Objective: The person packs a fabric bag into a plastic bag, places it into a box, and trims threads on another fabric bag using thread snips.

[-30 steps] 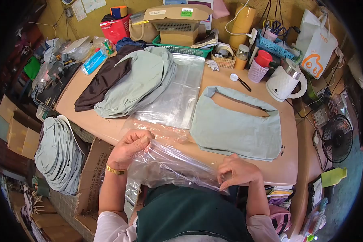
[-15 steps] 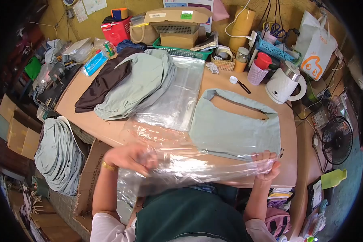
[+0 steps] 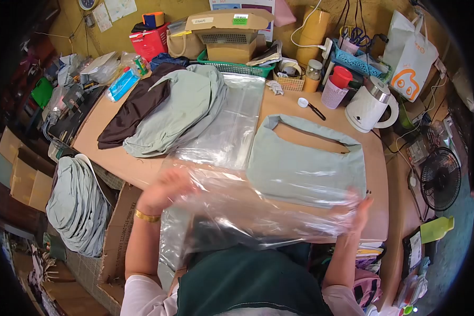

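Note:
I hold a clear plastic bag (image 3: pixel 247 210) stretched wide between both hands, just above the table's near edge. My left hand (image 3: pixel 160 190), with a gold bracelet at the wrist, grips the bag's left end. My right hand (image 3: pixel 355 210) grips its right end, partly veiled by the plastic. Just beyond the bag a pale green cloth bag (image 3: pixel 306 168) lies flat on the tan table (image 3: pixel 379 210). A stack of flat clear plastic bags (image 3: pixel 231 124) lies to its left.
A pile of green and brown cloth bags (image 3: pixel 168 108) lies at the table's left. A white kettle (image 3: pixel 370 105), pink cup (image 3: pixel 334 94), baskets and boxes crowd the back. More green bags (image 3: pixel 76 203) are stacked on a cardboard box at lower left. A fan (image 3: pixel 440 179) stands right.
My hands have moved apart, the right one far to the right, spreading the crumpled plastic bag out wide and lifting it toward the cloth bag.

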`<state>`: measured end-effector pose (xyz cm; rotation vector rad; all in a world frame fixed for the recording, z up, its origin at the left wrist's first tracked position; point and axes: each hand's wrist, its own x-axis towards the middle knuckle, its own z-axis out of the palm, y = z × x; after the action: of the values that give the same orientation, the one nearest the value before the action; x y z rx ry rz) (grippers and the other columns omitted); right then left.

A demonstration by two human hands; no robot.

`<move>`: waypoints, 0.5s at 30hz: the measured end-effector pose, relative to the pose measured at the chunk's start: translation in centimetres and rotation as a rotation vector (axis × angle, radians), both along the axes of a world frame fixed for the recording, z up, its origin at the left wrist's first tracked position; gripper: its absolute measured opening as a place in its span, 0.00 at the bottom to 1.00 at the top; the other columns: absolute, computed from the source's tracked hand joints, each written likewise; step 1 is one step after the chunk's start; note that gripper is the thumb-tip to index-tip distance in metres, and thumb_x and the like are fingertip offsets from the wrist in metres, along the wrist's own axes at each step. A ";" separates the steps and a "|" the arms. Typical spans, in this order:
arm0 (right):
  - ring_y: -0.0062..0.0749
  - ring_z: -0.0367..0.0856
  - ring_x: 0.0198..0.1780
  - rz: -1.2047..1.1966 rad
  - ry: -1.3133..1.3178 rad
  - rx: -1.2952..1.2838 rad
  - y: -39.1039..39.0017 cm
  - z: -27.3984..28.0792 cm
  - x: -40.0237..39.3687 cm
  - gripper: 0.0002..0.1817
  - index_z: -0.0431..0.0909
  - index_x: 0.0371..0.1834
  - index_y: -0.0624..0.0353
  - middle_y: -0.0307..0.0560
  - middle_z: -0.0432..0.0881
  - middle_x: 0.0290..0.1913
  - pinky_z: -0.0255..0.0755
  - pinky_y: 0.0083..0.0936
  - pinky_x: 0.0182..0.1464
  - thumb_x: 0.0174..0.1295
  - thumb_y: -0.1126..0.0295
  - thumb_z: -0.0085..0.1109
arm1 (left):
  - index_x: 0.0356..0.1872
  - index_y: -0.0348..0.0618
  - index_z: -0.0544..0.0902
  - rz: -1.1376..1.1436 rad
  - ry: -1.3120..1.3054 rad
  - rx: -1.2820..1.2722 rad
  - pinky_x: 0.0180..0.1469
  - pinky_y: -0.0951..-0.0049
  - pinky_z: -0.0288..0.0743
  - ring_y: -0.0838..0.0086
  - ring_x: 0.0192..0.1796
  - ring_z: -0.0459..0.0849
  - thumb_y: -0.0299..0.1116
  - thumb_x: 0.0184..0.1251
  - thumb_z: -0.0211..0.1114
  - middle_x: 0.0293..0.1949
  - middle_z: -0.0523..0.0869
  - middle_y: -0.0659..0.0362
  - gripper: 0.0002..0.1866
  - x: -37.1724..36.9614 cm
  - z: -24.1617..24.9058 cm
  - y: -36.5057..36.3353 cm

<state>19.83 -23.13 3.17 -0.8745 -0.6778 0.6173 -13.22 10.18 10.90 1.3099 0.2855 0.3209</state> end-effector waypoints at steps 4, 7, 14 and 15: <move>0.34 0.80 0.27 0.956 -0.957 -0.713 3.1 3.9 -1.7 0.27 0.78 0.51 0.57 0.44 0.80 0.32 0.76 0.31 0.33 0.55 0.50 0.70 | 0.40 0.39 0.78 -0.060 -0.475 -0.638 0.30 0.77 0.65 0.83 0.29 0.72 0.34 0.67 0.65 0.28 0.77 0.65 0.09 2.1 0.7 -1.6; 0.33 0.81 0.29 0.271 -0.141 -0.292 -0.1 0.4 -0.8 0.29 0.77 0.53 0.57 0.43 0.82 0.35 0.75 0.29 0.33 0.53 0.50 0.72 | 0.42 0.38 0.79 -0.272 0.047 0.279 0.33 0.77 0.68 0.82 0.31 0.75 0.36 0.67 0.65 0.31 0.80 0.64 0.11 -0.1 0.4 0.4; 0.29 0.81 0.32 0.663 -0.582 -0.613 2.9 3.1 -1.5 0.24 0.81 0.48 0.58 0.42 0.85 0.38 0.75 0.28 0.38 0.54 0.55 0.72 | 0.43 0.41 0.81 0.214 -0.174 -0.287 0.39 0.72 0.74 0.74 0.31 0.80 0.35 0.71 0.60 0.26 0.81 0.62 0.09 1.0 -0.9 0.0; 0.27 0.80 0.33 0.961 -0.842 -0.839 3.6 3.4 -1.9 0.21 0.82 0.46 0.59 0.40 0.84 0.38 0.75 0.28 0.39 0.55 0.57 0.71 | 0.43 0.42 0.81 0.190 -0.329 -0.603 0.40 0.71 0.74 0.72 0.31 0.80 0.36 0.71 0.60 0.25 0.80 0.62 0.09 1.3 -0.7 0.4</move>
<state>17.90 -19.56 6.55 -1.6192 -1.7062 1.4782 -11.95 10.58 10.19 0.6236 0.2043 0.5545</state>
